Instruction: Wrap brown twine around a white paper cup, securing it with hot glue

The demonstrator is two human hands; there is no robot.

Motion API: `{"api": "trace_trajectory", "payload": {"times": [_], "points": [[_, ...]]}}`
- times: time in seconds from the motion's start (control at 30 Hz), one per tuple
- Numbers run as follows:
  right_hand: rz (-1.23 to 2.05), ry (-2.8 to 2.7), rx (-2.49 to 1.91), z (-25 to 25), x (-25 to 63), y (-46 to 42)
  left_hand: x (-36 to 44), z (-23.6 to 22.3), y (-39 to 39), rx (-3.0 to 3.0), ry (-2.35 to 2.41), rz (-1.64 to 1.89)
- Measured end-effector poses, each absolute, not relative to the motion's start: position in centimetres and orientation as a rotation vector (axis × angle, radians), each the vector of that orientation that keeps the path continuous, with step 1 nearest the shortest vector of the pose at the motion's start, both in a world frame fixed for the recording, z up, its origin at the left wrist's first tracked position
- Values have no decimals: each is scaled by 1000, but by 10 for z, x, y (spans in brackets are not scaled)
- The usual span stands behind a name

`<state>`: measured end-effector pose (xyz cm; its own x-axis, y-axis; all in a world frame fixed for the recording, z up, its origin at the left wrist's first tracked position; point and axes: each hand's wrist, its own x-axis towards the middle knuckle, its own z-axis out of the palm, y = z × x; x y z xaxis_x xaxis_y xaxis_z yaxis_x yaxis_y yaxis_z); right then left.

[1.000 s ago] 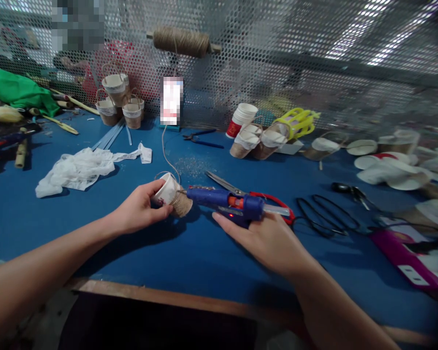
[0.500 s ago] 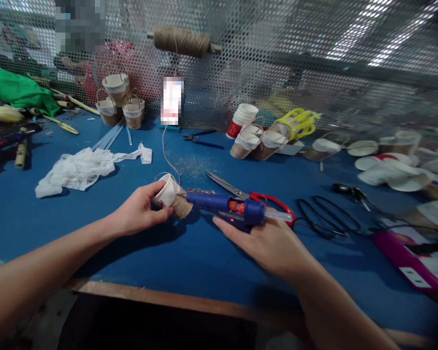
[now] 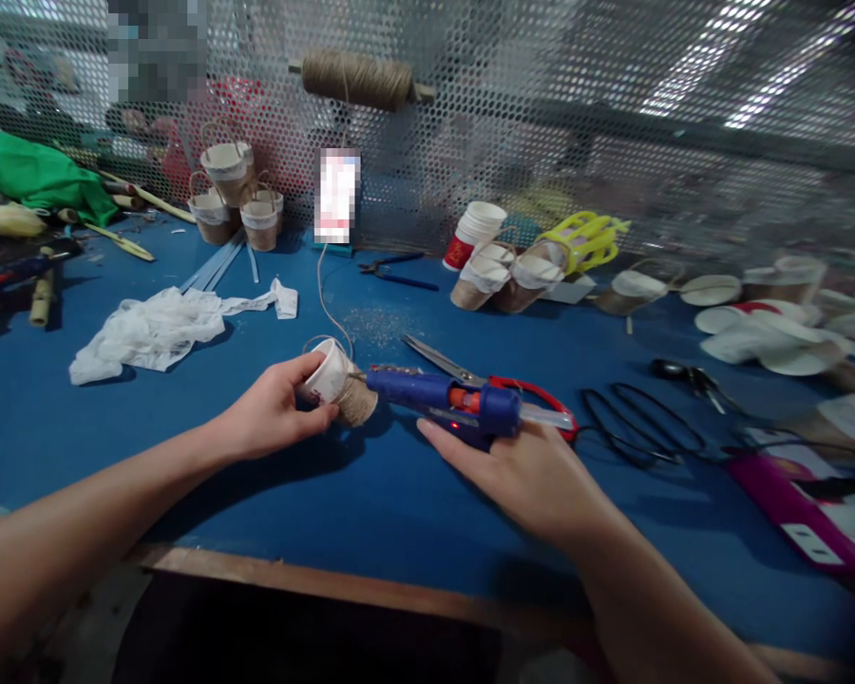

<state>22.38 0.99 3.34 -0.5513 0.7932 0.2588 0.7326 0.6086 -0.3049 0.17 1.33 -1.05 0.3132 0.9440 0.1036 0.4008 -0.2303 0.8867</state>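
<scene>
Tilted on its side above the blue table (image 3: 370, 503), a white paper cup (image 3: 328, 372) has brown twine (image 3: 357, 401) wound round its lower part. My left hand (image 3: 277, 410) is closed on the cup, thumb below and fingers at the rim. A blue glue gun (image 3: 427, 391) with a clear glue stick in its back is gripped in my right hand (image 3: 527, 470). Its nozzle is at the edge of the twine winding; whether it touches cannot be made out. A strand of twine runs from the cup up toward the spool (image 3: 357, 78).
Red-handled scissors (image 3: 442, 359) lie behind the glue gun, with pliers (image 3: 399, 274) farther back. White lace (image 3: 149, 328) is heaped at left. Twine-wrapped cups (image 3: 228, 166) stand stacked at the mesh (image 3: 470, 123). On the right are a black cable (image 3: 634, 423) and a purple power strip (image 3: 790, 508).
The glue gun's nozzle stays near the twine's edge, with only slight shifts of gun and cup. Both hands keep their hold.
</scene>
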Motion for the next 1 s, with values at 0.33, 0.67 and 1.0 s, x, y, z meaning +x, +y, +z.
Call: {"api": "trace_trajectory", "payload": {"times": [0.33,0.67,1.0], "points": [[402,-2262,-1287,26,218,3,3,-11,14,1761,1165,916],[370,-2299,-1288,24,219,4,2,-10,13,1776,1159,900],[455,-2289,-1378,28,224,14,-1,-13,15,1796,1183,872]]}}
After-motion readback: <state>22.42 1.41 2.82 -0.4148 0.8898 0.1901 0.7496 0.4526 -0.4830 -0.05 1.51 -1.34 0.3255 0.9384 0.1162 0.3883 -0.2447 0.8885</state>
